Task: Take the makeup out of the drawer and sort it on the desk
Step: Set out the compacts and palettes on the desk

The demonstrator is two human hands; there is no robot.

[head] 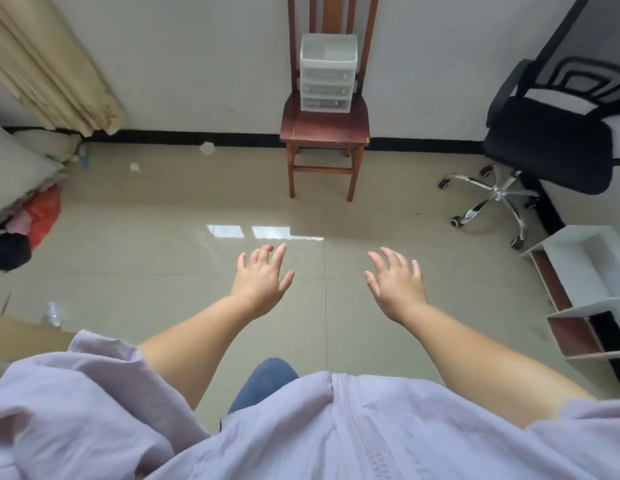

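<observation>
A glossy tiled floor runs to a white wall. At top centre a clear drawer unit sits on a wooden chair, its drawers closed. Low in the frame, the left hand and right hand hover apart, fingers spread, holding nothing. A black office chair stands at the right.

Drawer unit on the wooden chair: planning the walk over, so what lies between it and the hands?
In the head view, only bare tiled floor separates the left hand and right hand from the wooden chair holding the drawer unit.
</observation>
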